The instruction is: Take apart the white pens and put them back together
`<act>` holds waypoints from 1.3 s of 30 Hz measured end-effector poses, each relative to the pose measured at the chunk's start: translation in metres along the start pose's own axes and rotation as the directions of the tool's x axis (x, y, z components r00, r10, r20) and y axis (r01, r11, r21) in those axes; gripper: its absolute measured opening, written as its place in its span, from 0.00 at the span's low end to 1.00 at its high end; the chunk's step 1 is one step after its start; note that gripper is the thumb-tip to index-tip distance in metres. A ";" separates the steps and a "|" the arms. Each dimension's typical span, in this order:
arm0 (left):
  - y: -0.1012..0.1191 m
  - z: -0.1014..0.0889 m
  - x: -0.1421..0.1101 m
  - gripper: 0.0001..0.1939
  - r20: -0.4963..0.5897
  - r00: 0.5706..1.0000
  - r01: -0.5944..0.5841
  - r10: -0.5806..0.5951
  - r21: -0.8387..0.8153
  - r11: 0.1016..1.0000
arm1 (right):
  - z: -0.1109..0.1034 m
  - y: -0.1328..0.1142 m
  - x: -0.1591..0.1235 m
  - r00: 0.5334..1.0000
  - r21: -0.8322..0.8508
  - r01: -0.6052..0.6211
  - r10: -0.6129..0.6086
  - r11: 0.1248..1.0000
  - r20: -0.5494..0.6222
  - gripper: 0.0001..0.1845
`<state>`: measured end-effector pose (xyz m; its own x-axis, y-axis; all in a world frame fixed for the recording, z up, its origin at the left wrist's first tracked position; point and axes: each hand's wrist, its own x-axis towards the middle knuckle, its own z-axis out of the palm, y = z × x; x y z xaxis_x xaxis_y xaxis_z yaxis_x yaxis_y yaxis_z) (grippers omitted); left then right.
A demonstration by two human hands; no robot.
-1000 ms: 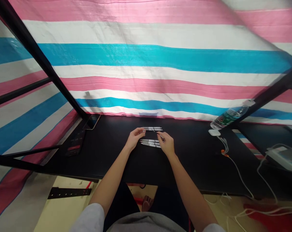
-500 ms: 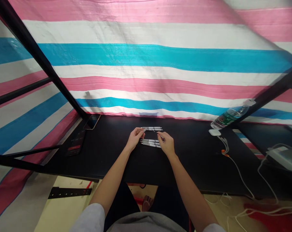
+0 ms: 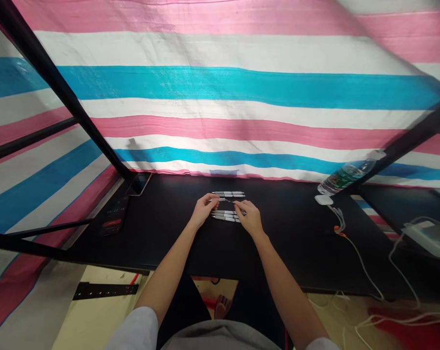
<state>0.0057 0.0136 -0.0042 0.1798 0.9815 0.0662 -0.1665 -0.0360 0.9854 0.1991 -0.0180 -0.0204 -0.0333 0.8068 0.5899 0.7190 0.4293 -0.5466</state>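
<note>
I saw the left hand pinching one white pen, the right hand just apart, grip unclear; two pens beyond, roughly three pens between, ends hidden.

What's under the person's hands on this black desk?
A row of slim white pens lies between them, its ends partly under the right hand; anything beneath the palms is hidden.

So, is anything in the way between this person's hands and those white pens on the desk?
Nothing visible is. The left hand and right hand are right at the white pens, with nothing between them. The water bottle and phone lie well off to either side.
</note>
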 end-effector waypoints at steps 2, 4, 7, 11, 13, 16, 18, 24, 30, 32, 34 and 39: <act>0.000 0.000 0.000 0.15 -0.007 1.000 -0.005 0.006 0.023 1.000 | -0.001 -0.001 0.000 1.000 -0.026 0.022 -0.022 0.999 0.003 0.14; 0.000 0.000 0.000 0.14 -0.021 1.000 -0.010 0.011 0.061 0.998 | -0.002 -0.003 0.000 0.999 -0.049 0.052 -0.052 0.997 0.004 0.14; -0.001 -0.001 0.000 0.14 -0.016 1.000 -0.003 0.005 0.116 0.993 | -0.002 -0.006 0.000 0.995 -0.069 0.097 -0.095 0.993 0.023 0.14; -0.002 -0.001 -0.001 0.14 -0.007 1.000 0.008 -0.007 0.146 0.989 | -0.001 -0.009 0.000 0.992 -0.068 0.117 -0.114 0.991 0.052 0.16; -0.001 0.000 -0.002 0.14 0.005 1.000 -0.003 0.003 0.159 0.987 | -0.001 -0.010 -0.001 0.990 -0.056 0.125 -0.121 0.991 0.070 0.17; 0.003 0.004 -0.005 0.14 0.071 0.997 -0.041 0.028 0.194 0.980 | 0.000 -0.012 -0.001 0.984 -0.011 0.147 -0.145 0.989 0.105 0.19; 0.005 0.007 -0.007 0.14 0.091 0.995 -0.066 0.047 0.212 0.975 | 0.000 -0.012 0.000 0.986 0.045 0.142 -0.145 0.989 0.086 0.20; 0.009 0.008 -0.008 0.15 0.067 0.995 -0.090 0.077 0.212 0.973 | -0.001 -0.012 0.002 0.993 0.112 0.117 -0.118 0.987 0.004 0.09; 0.007 0.007 -0.007 0.15 0.071 0.996 -0.062 0.049 0.196 0.979 | -0.003 -0.010 0.000 0.995 0.033 0.095 -0.095 0.995 0.024 0.13; 0.005 0.006 -0.006 0.15 0.072 0.996 -0.060 0.046 0.196 0.979 | -0.005 -0.011 0.000 0.998 0.077 0.064 -0.066 0.995 0.018 0.14; 0.003 0.004 -0.005 0.15 0.060 0.998 -0.048 0.036 0.209 0.977 | -0.007 -0.011 0.001 1.000 0.182 0.007 -0.011 0.983 0.018 0.14; -0.001 0.000 -0.001 0.15 -0.026 0.999 -0.014 0.018 0.165 0.986 | -0.011 -0.002 0.007 0.974 0.537 -0.221 0.217 0.814 0.071 0.16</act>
<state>0.0058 0.0125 -0.0051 0.1515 0.9852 0.0802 -0.0068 -0.0801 0.9968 0.2046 -0.0179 -0.0087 0.0746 0.9075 0.4133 0.2200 0.3893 -0.8945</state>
